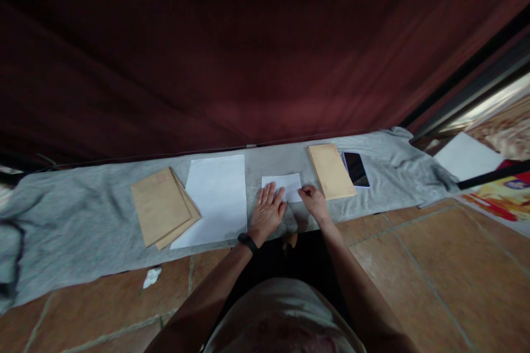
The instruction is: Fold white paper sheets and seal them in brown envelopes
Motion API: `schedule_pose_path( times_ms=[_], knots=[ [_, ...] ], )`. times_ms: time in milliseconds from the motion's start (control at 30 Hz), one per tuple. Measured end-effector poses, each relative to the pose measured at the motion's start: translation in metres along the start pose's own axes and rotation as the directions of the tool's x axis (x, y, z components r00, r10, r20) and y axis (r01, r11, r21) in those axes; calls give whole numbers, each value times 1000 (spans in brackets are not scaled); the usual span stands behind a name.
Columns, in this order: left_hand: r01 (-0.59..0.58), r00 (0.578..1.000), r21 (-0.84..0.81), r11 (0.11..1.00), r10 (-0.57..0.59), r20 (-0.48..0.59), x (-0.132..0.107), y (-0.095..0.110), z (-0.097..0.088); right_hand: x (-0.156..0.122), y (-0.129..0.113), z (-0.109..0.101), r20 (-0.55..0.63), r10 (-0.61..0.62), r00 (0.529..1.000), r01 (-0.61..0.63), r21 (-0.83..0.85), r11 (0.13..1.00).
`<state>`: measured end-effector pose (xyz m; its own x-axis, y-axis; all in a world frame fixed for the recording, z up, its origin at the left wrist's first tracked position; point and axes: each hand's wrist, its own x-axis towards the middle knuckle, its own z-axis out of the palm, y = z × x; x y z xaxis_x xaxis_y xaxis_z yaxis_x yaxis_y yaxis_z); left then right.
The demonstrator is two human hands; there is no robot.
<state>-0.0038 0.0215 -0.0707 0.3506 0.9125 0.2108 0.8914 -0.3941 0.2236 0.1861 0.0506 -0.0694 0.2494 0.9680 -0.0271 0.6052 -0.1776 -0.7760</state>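
Note:
A small folded white paper [285, 183] lies on a grey cloth [83, 220] spread over the floor. My left hand [268, 210] rests flat on the paper's near left corner, fingers stretched out and together. My right hand [313, 202] presses its curled fingertips on the paper's right edge. A black band sits on my left wrist.
Left of my hands lie a stack of white sheets [215, 198] and brown envelopes [163, 207]. To the right are another stack of brown envelopes [331, 171] and a dark phone [356, 169]. A dark red curtain hangs behind. Terracotta floor tiles [434, 265] and a paper scrap [151, 277] are nearby.

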Motion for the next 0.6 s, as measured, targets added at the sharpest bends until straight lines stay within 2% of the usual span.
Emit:
schedule_pose_path(
  times_ms=[267, 433, 500, 600],
  knots=[
    [-33, 999, -57, 998, 33, -4, -4, -1, -6, -13, -21, -3, 99, 4, 995, -32, 282, 959],
    [42, 994, -204, 978, -61, -89, 6, 16, -21, -29, -56, -20, 100, -101, 990, 56, 382, 922],
    [76, 987, -348, 934, -119, -105, 13, 23, -30, -32, -68, -27, 136, -180, 974, 109, 415, 903],
    [201, 957, -612, 765, -287, -46, 22, 27, -40, -31, -71, -30, 109, -184, 977, 111, 474, 873]
  ],
)
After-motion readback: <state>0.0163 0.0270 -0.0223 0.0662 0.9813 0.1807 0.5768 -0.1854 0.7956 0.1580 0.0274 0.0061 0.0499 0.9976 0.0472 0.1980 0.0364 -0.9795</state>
